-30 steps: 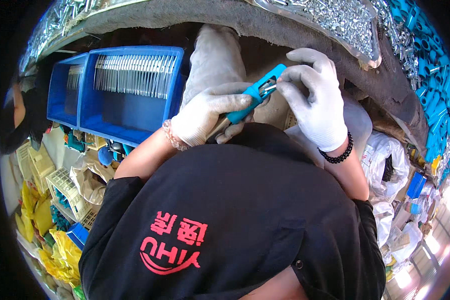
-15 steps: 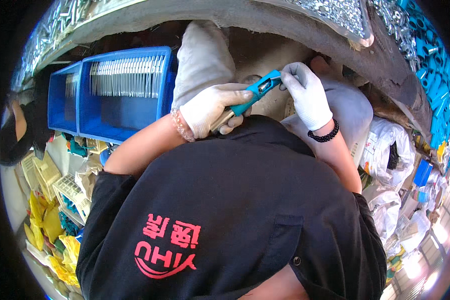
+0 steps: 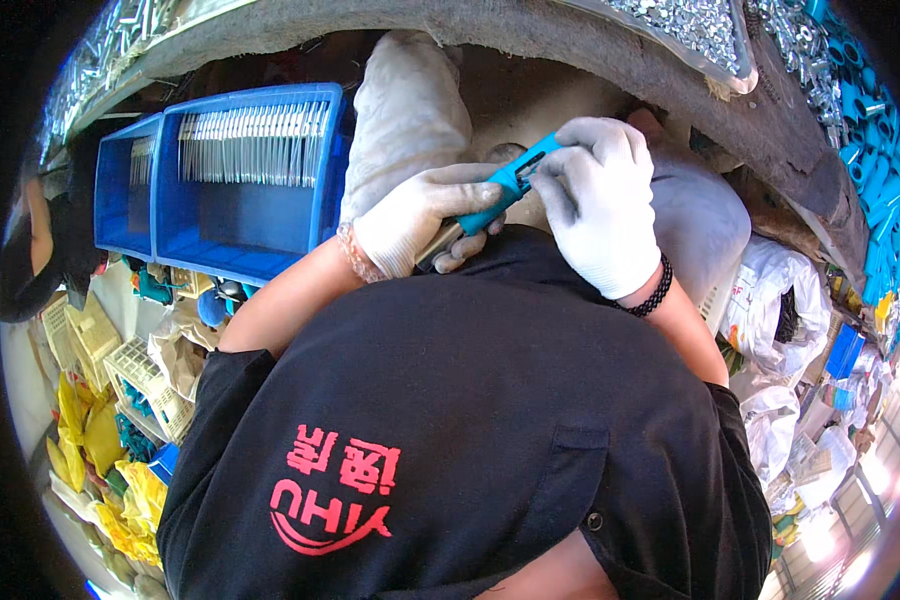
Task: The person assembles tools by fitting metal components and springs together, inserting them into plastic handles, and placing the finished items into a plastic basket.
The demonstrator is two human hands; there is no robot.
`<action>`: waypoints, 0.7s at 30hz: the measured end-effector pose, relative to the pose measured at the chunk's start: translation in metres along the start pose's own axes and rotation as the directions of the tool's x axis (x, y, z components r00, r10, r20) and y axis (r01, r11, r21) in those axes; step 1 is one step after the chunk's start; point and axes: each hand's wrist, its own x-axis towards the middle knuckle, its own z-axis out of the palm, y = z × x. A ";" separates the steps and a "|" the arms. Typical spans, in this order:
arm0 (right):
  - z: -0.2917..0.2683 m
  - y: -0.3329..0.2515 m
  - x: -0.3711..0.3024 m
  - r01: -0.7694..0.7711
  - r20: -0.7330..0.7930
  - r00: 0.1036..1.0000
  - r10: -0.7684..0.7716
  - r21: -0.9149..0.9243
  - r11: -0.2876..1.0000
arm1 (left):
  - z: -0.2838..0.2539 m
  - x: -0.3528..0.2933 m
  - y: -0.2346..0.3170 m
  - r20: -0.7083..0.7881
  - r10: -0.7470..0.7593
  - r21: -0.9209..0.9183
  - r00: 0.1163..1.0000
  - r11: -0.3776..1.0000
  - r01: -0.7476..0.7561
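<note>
Blue crate point(image 3: 220, 215) of thin metal strips sat off to my left, white sack point(image 3: 407, 110) beyond my hands. My left hand point(image 3: 420, 218) was wrapped shut around the blue tool point(image 3: 500, 192), held up at chest height. My right hand point(image 3: 600, 205) pinched its tip. It looked light, stiff, slick plastic; best gripped mid-handle.

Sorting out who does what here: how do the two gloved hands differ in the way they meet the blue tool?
The left hand wraps the blue tool around its lower handle in a fist; the right hand only pinches its upper tip with the fingers. The left sits lower, the right higher. The right wrist carries a dark bead bracelet, the left a paler one. Both wear white gloves.
</note>
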 end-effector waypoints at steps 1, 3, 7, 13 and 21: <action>-0.001 -0.003 0.001 0.041 -0.010 0.999 -0.042 -0.052 0.998 | 0.000 0.000 0.000 0.003 0.002 0.003 1.000 1.000 -0.002; -0.004 -0.006 0.002 0.084 -0.022 0.996 -0.087 -0.114 0.990 | 0.000 -0.001 0.002 -0.005 0.014 0.110 1.000 0.994 -0.014; -0.006 0.002 0.003 0.137 0.056 0.988 -0.141 0.079 0.987 | -0.001 -0.003 0.002 0.069 0.086 0.147 0.994 0.985 -0.095; -0.017 -0.015 0.004 0.244 0.183 0.960 -0.214 -0.160 0.956 | 0.008 -0.003 0.003 -0.087 0.010 0.256 0.996 0.966 0.013; -0.022 -0.001 0.010 0.177 0.298 0.931 -0.211 0.137 0.975 | 0.007 -0.004 -0.001 0.055 0.083 0.226 0.995 0.970 -0.093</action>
